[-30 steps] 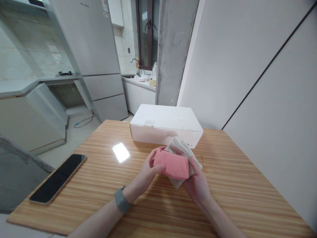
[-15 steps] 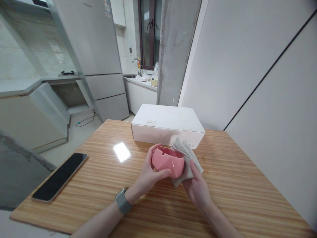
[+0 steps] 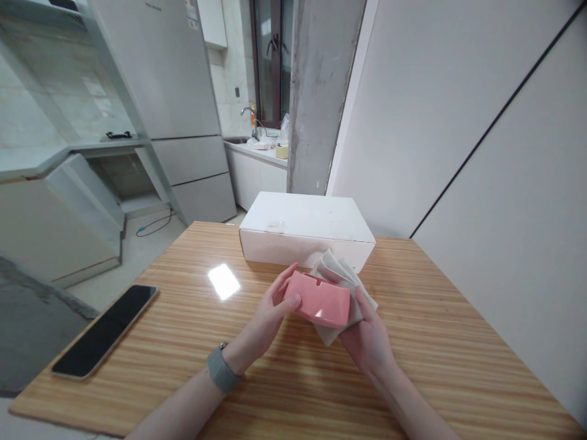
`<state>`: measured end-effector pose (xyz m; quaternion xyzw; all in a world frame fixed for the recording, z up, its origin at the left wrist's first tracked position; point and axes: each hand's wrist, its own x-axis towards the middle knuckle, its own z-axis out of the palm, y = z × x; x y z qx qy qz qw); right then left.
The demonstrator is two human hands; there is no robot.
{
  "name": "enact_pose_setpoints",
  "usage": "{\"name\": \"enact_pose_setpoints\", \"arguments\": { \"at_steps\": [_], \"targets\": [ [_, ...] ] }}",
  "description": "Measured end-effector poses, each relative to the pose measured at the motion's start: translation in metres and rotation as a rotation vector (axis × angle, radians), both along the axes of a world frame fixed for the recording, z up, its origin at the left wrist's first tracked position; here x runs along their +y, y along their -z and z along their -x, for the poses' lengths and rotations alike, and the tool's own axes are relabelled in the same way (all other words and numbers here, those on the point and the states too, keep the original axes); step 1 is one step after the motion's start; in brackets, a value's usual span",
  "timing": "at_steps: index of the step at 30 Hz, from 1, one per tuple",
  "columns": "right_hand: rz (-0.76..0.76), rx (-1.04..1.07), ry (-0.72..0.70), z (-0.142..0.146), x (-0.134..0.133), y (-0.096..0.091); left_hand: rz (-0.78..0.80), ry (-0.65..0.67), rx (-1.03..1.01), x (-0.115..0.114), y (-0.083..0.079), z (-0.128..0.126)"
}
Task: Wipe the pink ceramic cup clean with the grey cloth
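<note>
A pink angular ashtray with notches in its rim is held above the wooden table, turned so one flat side faces me. My left hand grips its left end, thumb on the near side. My right hand presses a folded beige cloth against the ashtray's right and back side, fingers wrapped round the cloth. A grey watch sits on my left wrist.
A closed white cardboard box lies just behind the hands. A black phone lies face up near the table's left edge. A white wall runs along the right. Beyond are a concrete pillar, a fridge and a kitchen counter with a sink.
The ashtray has been turned in my hands: half a second ago its open top faced up, now a flat side faces me. The cloth stayed against it.
</note>
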<state>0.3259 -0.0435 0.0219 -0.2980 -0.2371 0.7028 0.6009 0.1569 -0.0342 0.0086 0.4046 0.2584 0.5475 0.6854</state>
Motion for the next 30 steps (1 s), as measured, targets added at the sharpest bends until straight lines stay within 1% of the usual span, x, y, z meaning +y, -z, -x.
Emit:
{"name": "enact_pose_setpoints", "arguments": {
  "at_steps": [1, 5, 7, 10, 12, 17, 22, 24, 26, 30],
  "targets": [
    [-0.011, 0.002, -0.009, 0.001, -0.001, 0.000, 0.003, 0.015, -0.017, -0.001, 0.000, -0.001],
    [-0.048, -0.020, -0.026, 0.005, -0.004, 0.001, 0.017, 0.155, -0.081, -0.003, 0.000, -0.005],
    [-0.051, -0.038, -0.016, 0.005, -0.004, 0.002, 0.036, 0.165, -0.087, -0.003, 0.000, -0.006],
    [-0.040, -0.066, 0.000, 0.005, -0.003, 0.004, 0.058, 0.112, -0.074, -0.004, 0.001, -0.006],
    [-0.035, -0.077, -0.004, 0.005, -0.002, 0.004, 0.048, 0.054, -0.050, -0.004, 0.000, -0.006],
    [-0.026, -0.104, -0.007, 0.005, -0.003, 0.003, 0.016, -0.118, 0.103, -0.003, -0.001, -0.008],
    [0.001, -0.083, -0.017, 0.003, -0.004, 0.005, -0.077, -0.180, 0.197, -0.007, 0.000, -0.011],
    [0.001, -0.070, -0.015, 0.002, -0.003, 0.006, -0.087, -0.158, 0.199, -0.008, 0.002, -0.012],
    [0.000, -0.061, -0.001, 0.002, -0.002, 0.006, -0.071, -0.107, 0.162, -0.007, 0.003, -0.012],
    [0.014, -0.052, 0.055, 0.000, 0.002, 0.003, 0.048, 0.023, -0.020, -0.001, 0.008, -0.009]
  ]
}}
